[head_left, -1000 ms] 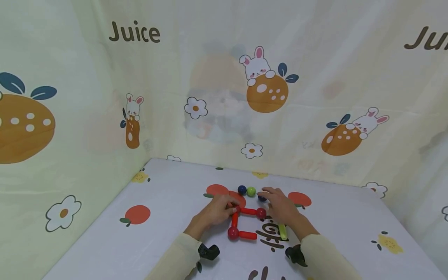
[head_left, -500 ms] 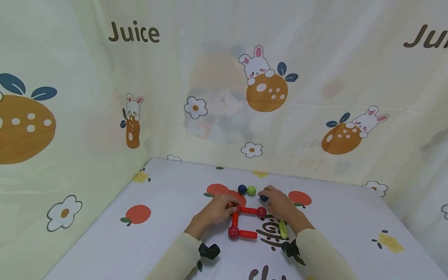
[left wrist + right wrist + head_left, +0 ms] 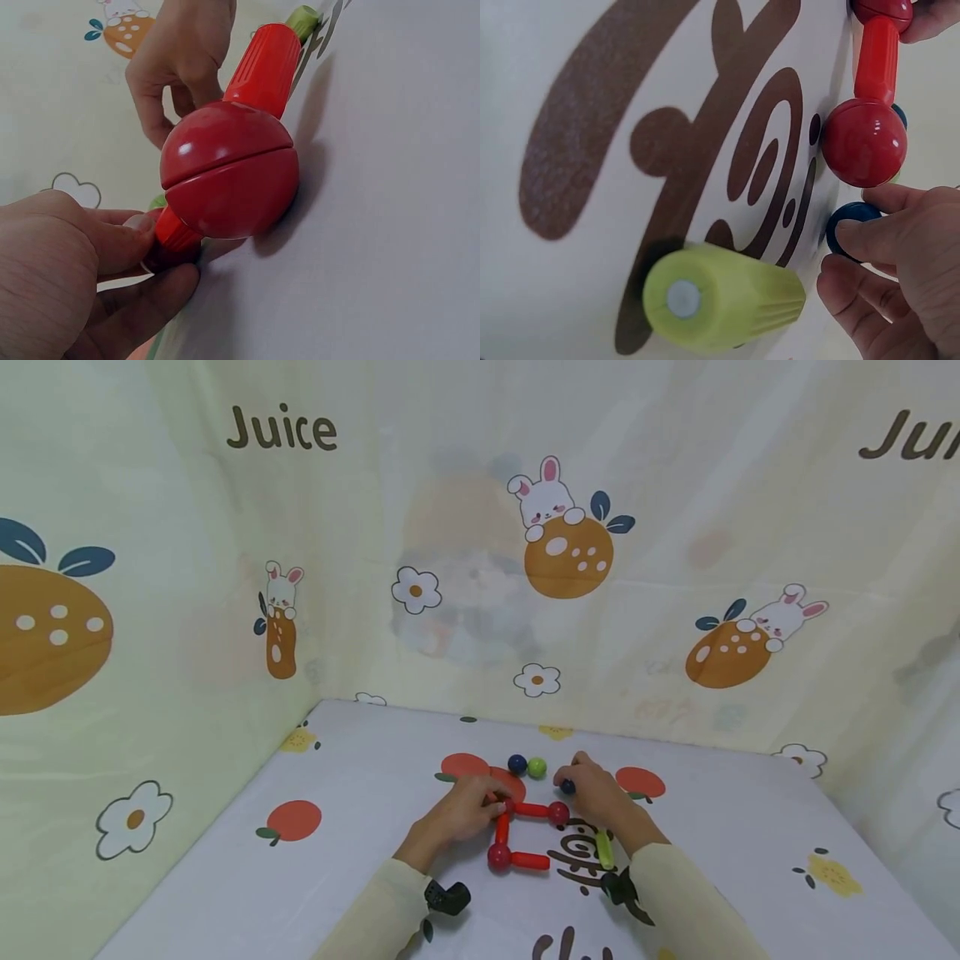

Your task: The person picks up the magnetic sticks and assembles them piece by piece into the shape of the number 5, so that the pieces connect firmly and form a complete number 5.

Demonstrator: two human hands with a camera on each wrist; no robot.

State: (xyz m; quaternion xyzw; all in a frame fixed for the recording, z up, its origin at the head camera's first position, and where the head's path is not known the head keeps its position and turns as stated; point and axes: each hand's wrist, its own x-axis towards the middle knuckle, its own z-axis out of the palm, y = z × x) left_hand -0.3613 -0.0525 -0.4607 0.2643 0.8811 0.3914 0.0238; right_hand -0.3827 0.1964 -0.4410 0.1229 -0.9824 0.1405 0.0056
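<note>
A frame of red ridged rods (image 3: 530,862) and red balls (image 3: 499,857), open on its right side, lies on the table. My left hand (image 3: 461,810) grips the red ball (image 3: 509,807) at its far left corner, mostly hidden by the fingers. In the left wrist view, a large grooved red ball (image 3: 229,169) stands in front of that hand. My right hand (image 3: 600,793) pinches a dark blue ball (image 3: 853,229) between thumb and fingers, close beside the red ball (image 3: 865,142) at the frame's far right corner.
A yellow-green rod (image 3: 604,850) lies below the right hand, a pale dot on its end. Behind the frame sit another dark blue ball (image 3: 517,765) and a green ball (image 3: 537,767). Printed cloth (image 3: 337,635) walls the table at the back and sides.
My right hand's fingers have drawn in around the dark blue ball, and more of the ball shows now. My left hand and the red frame hold their place.
</note>
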